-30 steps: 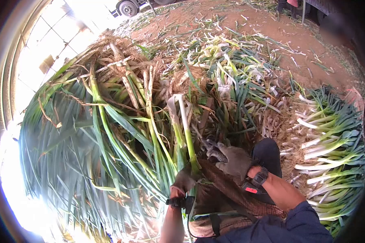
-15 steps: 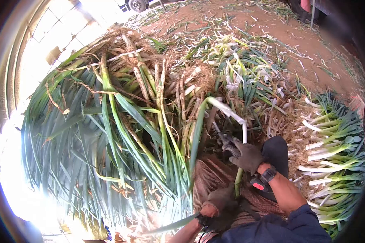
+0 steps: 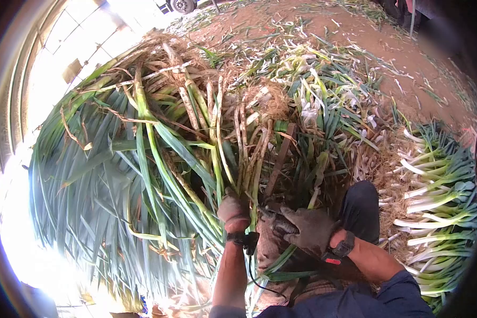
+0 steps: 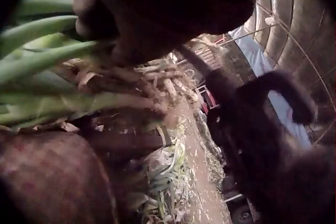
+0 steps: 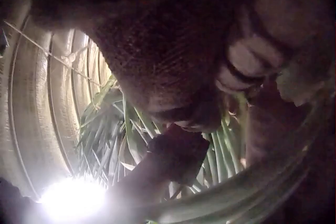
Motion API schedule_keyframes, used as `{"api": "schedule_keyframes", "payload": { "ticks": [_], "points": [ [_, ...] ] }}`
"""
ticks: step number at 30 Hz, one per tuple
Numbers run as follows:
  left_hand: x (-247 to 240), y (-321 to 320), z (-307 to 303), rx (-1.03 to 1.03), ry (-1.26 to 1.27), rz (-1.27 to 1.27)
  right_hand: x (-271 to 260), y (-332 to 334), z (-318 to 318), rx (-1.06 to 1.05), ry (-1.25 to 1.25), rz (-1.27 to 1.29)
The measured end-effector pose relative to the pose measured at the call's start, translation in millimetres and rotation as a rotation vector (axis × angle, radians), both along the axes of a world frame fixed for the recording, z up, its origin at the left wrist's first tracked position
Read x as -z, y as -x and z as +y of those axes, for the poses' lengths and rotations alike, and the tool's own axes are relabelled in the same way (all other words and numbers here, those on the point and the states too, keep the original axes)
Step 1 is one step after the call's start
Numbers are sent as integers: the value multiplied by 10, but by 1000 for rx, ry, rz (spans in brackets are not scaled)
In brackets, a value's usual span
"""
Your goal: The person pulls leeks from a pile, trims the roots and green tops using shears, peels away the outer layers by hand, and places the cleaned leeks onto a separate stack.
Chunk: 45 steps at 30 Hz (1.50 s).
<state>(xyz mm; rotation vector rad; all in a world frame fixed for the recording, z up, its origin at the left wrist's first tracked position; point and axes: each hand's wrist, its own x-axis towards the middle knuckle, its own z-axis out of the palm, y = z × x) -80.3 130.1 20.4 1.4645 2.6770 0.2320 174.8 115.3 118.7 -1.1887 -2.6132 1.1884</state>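
Note:
My gloved left hand (image 3: 233, 212) is among the upright stalks at the near edge of a heap of unpeeled green onions (image 3: 127, 201), fingers curled at a stalk. In the left wrist view, green leaves (image 4: 47, 58) run up to its fingertips. My gloved right hand (image 3: 310, 230) grips a dark air blow gun (image 3: 281, 222) over my lap; its thin nozzle and hooked body (image 4: 226, 87) show in the left wrist view. Green onion leaves (image 3: 283, 259) pass beneath the right hand, and a pale stalk (image 3: 315, 196) stands just beyond it.
A row of peeled white-stemmed green onions (image 3: 434, 212) lies at the right. Stripped skins and leaves (image 3: 323, 95) are piled ahead on the brown soil (image 3: 392, 95). An upright wooden bar (image 3: 278, 164) stands beyond my hands. My knee (image 3: 360, 206) is beside the right hand.
My left hand has left the lap, where it was beside the green onion at the right hand, and moved forward and left to the heap. The right hand shifted slightly left and nearer.

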Motion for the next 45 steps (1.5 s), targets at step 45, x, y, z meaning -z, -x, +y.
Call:
{"api": "schedule_keyframes", "payload": {
  "ticks": [45],
  "points": [
    [115, -345, -783, -41, -337, -1173, 160, 43, 255, -57, 248, -122]
  ]
}}
